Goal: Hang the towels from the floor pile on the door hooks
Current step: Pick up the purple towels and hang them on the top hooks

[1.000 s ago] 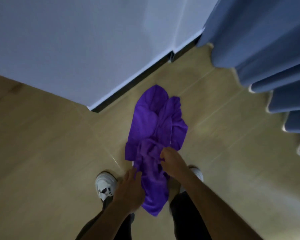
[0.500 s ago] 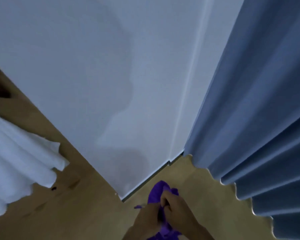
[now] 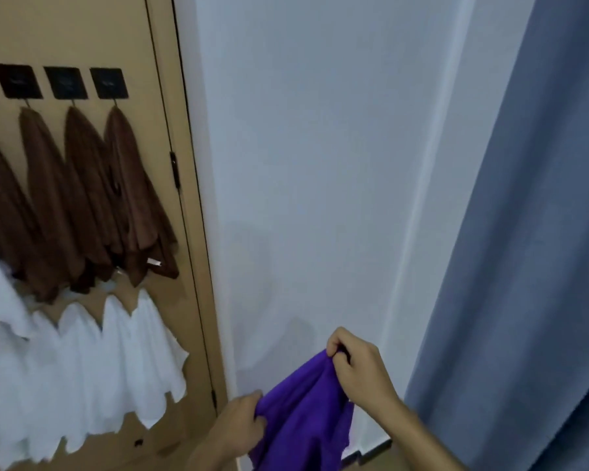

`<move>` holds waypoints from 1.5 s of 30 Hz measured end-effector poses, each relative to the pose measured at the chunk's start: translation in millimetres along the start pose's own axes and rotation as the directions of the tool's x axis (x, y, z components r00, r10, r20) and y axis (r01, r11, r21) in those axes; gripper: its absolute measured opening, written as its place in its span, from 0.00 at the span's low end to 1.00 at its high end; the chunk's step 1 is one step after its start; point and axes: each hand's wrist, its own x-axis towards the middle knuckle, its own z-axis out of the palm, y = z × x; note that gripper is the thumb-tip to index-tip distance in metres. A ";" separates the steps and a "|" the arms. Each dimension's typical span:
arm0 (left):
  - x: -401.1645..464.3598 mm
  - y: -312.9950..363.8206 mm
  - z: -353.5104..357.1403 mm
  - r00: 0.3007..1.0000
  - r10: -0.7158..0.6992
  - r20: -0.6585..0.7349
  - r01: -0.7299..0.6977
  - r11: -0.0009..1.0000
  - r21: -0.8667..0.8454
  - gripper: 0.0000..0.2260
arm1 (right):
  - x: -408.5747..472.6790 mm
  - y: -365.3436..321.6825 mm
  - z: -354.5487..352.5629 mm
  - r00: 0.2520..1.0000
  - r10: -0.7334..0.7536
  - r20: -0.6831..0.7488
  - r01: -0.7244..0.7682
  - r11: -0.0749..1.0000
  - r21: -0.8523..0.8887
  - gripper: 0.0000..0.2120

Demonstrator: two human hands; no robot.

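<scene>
two bare hands hold one purple towel (image 3: 303, 413) up in front of a pale wall (image 3: 320, 164), low in the view. the right hand (image 3: 357, 372) is the higher one; its thumb and curled fingers pinch a bunched top edge of the towel. the left hand (image 3: 242, 423), lower and to the left, grips the towel's other edge with fingers curled round the cloth. the towel sags between the two hands and hangs down out of the bottom of the view.

to the left of the hands is a tan door (image 3: 82, 28). near its right edge, a row of black square hooks (image 3: 109, 83) runs across the upper part. brown towels (image 3: 133, 198) hang from these hooks, side by side and overlapping. below them, white towels (image 3: 82, 368) hang in a second row, reaching toward the door's lower part; what they hang from is hidden behind the brown ones. a blue-grey curtain (image 3: 524, 266) hangs along the right side of the view, just beside the right forearm.
</scene>
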 end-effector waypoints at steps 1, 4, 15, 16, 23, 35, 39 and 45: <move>-7.4 2.8 -8.6 0.999 -0.006 -0.032 0.006 1.000 -0.015 0.03 | 2.9 -4.3 -6.4 1.000 0.011 -0.028 -0.011 1.000 -0.012 0.17; -26.6 11.0 -39.5 0.988 -0.055 -0.147 0.042 0.995 -0.087 0.06 | 10.3 -11.6 -20.1 0.994 0.071 -0.083 -0.080 0.990 -0.112 0.16; -73.7 44.7 -149.6 0.916 -0.169 -0.364 0.062 0.956 -0.288 0.07 | 4.3 -139.5 66.1 0.825 0.079 0.559 -0.019 0.994 -0.112 0.08; -79.7 40.3 -158.3 0.904 -0.197 -0.379 0.071 0.945 -0.320 0.06 | 4.4 -153.9 77.7 0.814 0.069 0.576 -0.029 0.997 -0.078 0.07; -156.0 -43.0 -229.4 0.780 -0.391 -0.489 0.073 0.832 -0.549 0.13 | 6.1 -242.9 163.5 0.854 -0.047 0.518 0.044 0.999 0.017 0.05; -276.7 -188.3 -359.2 0.776 -0.165 -0.609 0.080 0.983 -0.164 0.15 | 14.6 -430.2 283.1 0.858 -0.331 0.392 0.329 0.941 0.077 0.03; -301.7 -213.2 -389.1 0.800 -0.159 -0.579 0.072 0.983 -0.171 0.11 | 17.0 -468.9 314.7 0.855 -0.371 0.362 0.347 0.928 0.133 0.06; -318.9 -257.6 -425.3 0.795 -0.187 -0.578 0.075 0.974 -0.212 0.06 | 32.5 -507.7 354.6 0.837 -0.403 0.371 0.376 0.915 0.147 0.05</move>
